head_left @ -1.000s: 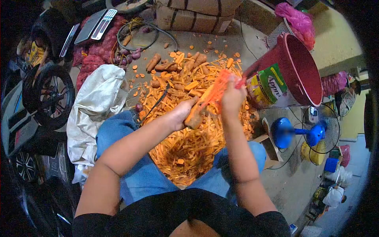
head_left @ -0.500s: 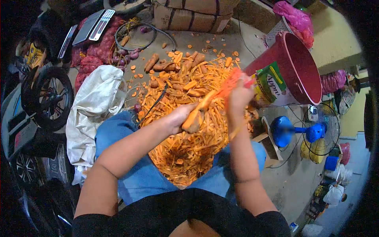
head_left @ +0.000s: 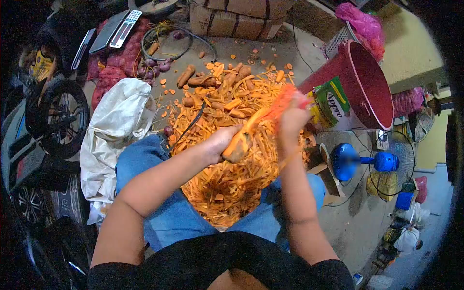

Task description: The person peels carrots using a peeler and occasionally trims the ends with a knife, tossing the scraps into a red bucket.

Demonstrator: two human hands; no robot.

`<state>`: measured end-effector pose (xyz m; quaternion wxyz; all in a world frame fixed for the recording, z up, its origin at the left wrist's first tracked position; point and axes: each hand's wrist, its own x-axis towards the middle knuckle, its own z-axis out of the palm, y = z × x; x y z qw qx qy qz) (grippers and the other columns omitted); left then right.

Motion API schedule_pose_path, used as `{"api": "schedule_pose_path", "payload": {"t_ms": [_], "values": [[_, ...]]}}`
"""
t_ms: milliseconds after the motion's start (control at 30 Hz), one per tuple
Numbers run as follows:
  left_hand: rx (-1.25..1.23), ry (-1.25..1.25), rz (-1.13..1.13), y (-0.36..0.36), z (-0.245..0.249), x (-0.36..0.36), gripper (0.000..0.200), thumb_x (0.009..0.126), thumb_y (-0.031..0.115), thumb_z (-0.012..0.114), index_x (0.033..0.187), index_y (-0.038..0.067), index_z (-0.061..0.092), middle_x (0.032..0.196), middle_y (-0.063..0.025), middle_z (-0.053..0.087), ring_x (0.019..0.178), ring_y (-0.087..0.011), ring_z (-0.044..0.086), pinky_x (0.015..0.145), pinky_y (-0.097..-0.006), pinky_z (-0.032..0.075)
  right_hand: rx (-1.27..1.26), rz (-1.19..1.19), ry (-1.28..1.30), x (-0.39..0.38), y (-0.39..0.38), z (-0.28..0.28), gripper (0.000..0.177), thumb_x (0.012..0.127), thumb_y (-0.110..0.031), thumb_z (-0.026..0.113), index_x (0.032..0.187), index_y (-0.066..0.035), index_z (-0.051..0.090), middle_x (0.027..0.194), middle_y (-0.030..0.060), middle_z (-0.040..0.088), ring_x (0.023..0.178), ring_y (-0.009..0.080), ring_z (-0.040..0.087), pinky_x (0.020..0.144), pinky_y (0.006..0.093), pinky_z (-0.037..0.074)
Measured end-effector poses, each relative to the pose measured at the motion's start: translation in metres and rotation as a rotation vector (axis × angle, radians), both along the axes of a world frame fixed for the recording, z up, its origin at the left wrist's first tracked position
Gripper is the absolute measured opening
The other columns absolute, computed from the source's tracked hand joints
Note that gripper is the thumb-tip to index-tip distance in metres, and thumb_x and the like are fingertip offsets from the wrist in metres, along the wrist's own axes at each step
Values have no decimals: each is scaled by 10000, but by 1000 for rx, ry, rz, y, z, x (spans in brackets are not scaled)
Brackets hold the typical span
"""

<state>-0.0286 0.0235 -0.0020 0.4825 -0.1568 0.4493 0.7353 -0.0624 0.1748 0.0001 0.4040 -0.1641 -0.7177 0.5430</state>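
Note:
My left hand [head_left: 222, 145] is closed around a partly peeled carrot [head_left: 239, 146], with brown skin left at its thick near end. The carrot points up and to the right. Closed on a red-handled peeler [head_left: 303, 102], my right hand [head_left: 293, 122] is at the carrot's far end, smeared by motion; the blade cannot be made out. Orange blur surrounds the fingers, and a thin peel strip hangs by the wrist. Below both hands a big heap of carrot peels [head_left: 227, 179] fills the space between my knees. Unpeeled carrots [head_left: 186, 76] lie at its far side.
A red bucket [head_left: 333, 63] leans at the right, behind a blue fan [head_left: 345, 162]. On the left are a white sack [head_left: 113, 130], a scale [head_left: 110, 31] on net bags of onions [head_left: 108, 79], and a motorcycle wheel [head_left: 63, 118]. Taped cartons [head_left: 234, 24] stand at the back.
Both hands keep nearly the same place, still on the carrot and peeler. The right hand and its blurred orange strips have shifted only slightly.

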Motion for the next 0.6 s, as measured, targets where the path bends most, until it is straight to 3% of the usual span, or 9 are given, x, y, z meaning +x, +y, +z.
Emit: {"api": "schedule_pose_path", "payload": {"t_ms": [133, 200, 267, 300, 367, 400, 467, 533, 600], "values": [[62, 17, 13, 5, -5, 7, 290, 839, 263, 283, 898, 67, 488, 702, -23, 544, 579, -122, 523, 509, -252, 437, -79, 88, -290, 3, -15, -11, 208, 792, -144, 433, 635, -13, 472, 604, 14, 477, 577, 99, 422, 520, 256, 347], [56, 56, -71, 3, -17, 4, 290, 834, 274, 308, 925, 65, 487, 755, -39, 555, 617, -134, 541, 547, -266, 454, -11, -122, -162, -16, 26, -38, 217, 796, -147, 424, 652, 3, 487, 616, 38, 503, 571, 114, 448, 528, 264, 367], [56, 104, -163, 2, -18, 4, 297, 830, 285, 333, 952, 62, 486, 809, -56, 566, 654, -146, 560, 585, -279, 470, 68, -409, -172, -15, 49, -20, 257, 791, -192, 432, 643, 16, 463, 550, 84, 494, 486, 196, 421, 478, 315, 351], [60, 120, -145, 3, -19, 9, 293, 831, 276, 326, 957, 63, 482, 823, -60, 562, 677, -151, 558, 612, -286, 467, -24, -428, -134, -25, 93, -60, 251, 792, -186, 427, 651, 17, 467, 582, 83, 502, 509, 189, 449, 499, 312, 368], [64, 134, -132, 3, -19, 11, 289, 832, 268, 319, 962, 63, 477, 837, -63, 558, 699, -156, 556, 638, -294, 463, -186, -312, -157, -20, 101, -54, 236, 791, -182, 433, 663, 12, 470, 597, 72, 494, 527, 162, 454, 512, 284, 374], [64, 27, -39, 3, -19, 6, 299, 836, 271, 291, 935, 60, 479, 777, -59, 550, 639, -146, 542, 575, -285, 454, -185, -312, -156, -17, 90, -45, 236, 791, -182, 433, 663, 12, 470, 597, 72, 494, 527, 162, 454, 512, 284, 374], [65, -81, 65, 1, -19, 0, 314, 839, 275, 263, 907, 58, 480, 717, -55, 541, 579, -136, 527, 511, -275, 444, -460, 174, -8, -6, 36, -20, 217, 789, -181, 443, 677, 4, 465, 583, 51, 473, 540, 119, 431, 509, 266, 364], [140, -56, 77, -1, -18, -4, 315, 841, 277, 257, 903, 59, 477, 707, -50, 535, 559, -135, 518, 482, -269, 440, -92, 179, 20, 7, -13, -12, 172, 790, -132, 444, 680, -3, 476, 585, 9, 463, 540, 82, 420, 498, 240, 354], [84, -35, 216, 10, -9, 1, 296, 845, 275, 252, 891, 71, 462, 647, -34, 503, 492, -118, 484, 423, -258, 417, -78, 214, -126, 22, -35, 0, 164, 789, -130, 445, 689, -5, 479, 597, 7, 463, 552, 76, 415, 509, 231, 350]]}}
